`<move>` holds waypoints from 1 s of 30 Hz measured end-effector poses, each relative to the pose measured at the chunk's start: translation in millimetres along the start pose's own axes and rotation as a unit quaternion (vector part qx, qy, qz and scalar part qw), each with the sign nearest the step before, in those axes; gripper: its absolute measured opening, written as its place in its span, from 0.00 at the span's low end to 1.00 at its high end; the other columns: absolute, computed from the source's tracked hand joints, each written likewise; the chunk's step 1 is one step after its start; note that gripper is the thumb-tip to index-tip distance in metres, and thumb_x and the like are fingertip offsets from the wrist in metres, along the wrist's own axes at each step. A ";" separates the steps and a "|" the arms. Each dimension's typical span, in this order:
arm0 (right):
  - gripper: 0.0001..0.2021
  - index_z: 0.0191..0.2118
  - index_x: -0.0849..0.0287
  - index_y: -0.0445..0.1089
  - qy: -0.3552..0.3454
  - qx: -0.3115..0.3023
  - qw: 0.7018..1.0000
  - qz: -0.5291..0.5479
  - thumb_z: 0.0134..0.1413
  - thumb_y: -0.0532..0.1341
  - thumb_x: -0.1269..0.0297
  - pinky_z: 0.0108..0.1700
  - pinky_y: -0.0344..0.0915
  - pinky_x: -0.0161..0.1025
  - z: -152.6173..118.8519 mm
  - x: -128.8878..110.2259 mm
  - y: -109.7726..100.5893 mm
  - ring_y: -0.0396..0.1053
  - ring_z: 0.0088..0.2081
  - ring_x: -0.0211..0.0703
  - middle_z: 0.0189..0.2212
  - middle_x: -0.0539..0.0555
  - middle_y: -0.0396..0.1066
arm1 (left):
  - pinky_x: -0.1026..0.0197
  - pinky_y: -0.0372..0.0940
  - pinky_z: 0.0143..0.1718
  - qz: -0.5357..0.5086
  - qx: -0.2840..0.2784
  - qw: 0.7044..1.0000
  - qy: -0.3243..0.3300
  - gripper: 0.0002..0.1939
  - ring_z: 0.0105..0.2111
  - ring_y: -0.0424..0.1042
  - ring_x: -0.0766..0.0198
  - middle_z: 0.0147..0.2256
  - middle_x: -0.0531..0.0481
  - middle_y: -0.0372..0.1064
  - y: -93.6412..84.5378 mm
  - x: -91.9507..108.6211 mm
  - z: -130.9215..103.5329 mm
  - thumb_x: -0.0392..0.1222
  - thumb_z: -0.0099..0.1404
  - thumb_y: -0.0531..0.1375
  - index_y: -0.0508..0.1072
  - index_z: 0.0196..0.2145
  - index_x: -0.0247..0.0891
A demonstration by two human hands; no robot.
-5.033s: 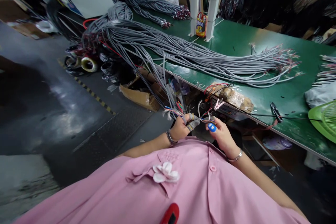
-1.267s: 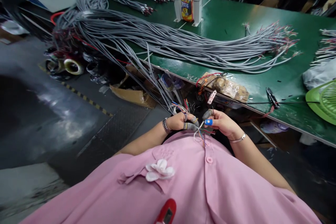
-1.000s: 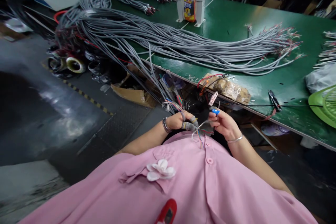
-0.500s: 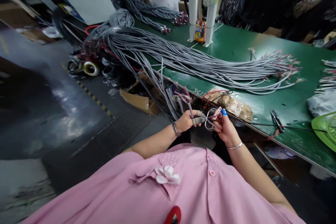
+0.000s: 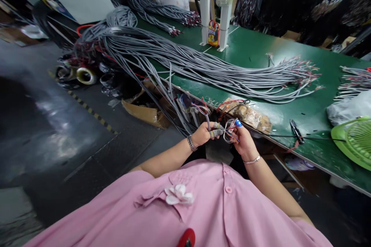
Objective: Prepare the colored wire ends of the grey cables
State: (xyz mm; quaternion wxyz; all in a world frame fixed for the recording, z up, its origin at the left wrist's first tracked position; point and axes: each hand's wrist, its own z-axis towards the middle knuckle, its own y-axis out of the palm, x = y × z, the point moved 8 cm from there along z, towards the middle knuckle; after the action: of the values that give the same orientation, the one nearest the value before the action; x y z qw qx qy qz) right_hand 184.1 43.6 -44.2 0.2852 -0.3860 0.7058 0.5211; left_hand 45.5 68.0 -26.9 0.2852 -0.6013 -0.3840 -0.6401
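In the head view, just before the green desk (image 5: pixel 290 115), the left hand (image 5: pixel 202 135) has its grip closed on a grey cable (image 5: pixel 208 122), partly hidden by fingers, its visible stub pointing up toward the desk. The right hand (image 5: pixel 244 143) pinches thin coloured wires (image 5: pixel 228 133), their tips indistinct.

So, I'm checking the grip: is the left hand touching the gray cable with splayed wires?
Touching: in the head view, the left hand is closed around the gray cable.
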 end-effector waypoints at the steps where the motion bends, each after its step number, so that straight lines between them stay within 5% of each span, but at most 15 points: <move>1: 0.21 0.28 0.58 0.65 0.003 -0.003 1.000 0.011 0.49 0.67 0.44 0.16 0.46 0.29 -0.5 0.8 1.2 0.43 0.16 0.29 0.18 0.44 0.58 | 0.70 0.58 0.21 0.003 -0.006 1.000 0.000 0.20 0.22 0.65 0.72 0.24 0.51 0.69 1.2 -0.7 -0.1 0.52 0.57 0.68 0.76 0.36 0.31; 10: 0.23 0.29 0.58 0.70 0.042 0.027 0.997 0.060 0.43 0.70 0.42 0.19 0.56 0.32 -3.8 6.2 2.5 0.59 0.18 0.33 0.19 0.48 0.68 | 0.70 0.55 0.20 0.066 -0.050 0.996 -0.018 0.21 0.19 0.60 0.74 0.22 0.53 0.67 14.1 -9.1 -1.1 0.54 0.59 0.66 0.75 0.35 0.29; 21: 0.20 0.25 0.59 0.68 0.017 0.032 0.996 0.082 0.46 0.70 0.46 0.17 0.50 0.29 -5.1 2.4 3.6 0.50 0.16 0.29 0.16 0.45 0.61 | 0.69 0.56 0.22 0.043 -0.013 0.999 0.007 0.21 0.22 0.63 0.72 0.24 0.52 0.67 11.7 4.8 -4.3 0.54 0.58 0.66 0.75 0.35 0.30; 30: 0.21 0.30 0.60 0.72 0.055 0.051 0.995 0.061 0.47 0.68 0.43 0.15 0.48 0.32 -10.4 5.0 6.9 0.50 0.14 0.30 0.15 0.45 0.61 | 0.69 0.55 0.22 0.089 -0.063 0.994 0.007 0.21 0.20 0.59 0.74 0.21 0.54 0.64 25.1 -3.1 -0.2 0.54 0.59 0.66 0.75 0.32 0.29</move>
State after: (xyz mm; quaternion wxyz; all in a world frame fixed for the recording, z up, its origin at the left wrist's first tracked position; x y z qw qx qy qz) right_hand 175.6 33.5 -41.6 0.2331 -0.3554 0.7679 0.4792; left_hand 66.5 53.9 -26.2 0.3052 -0.6453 -0.2863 -0.6391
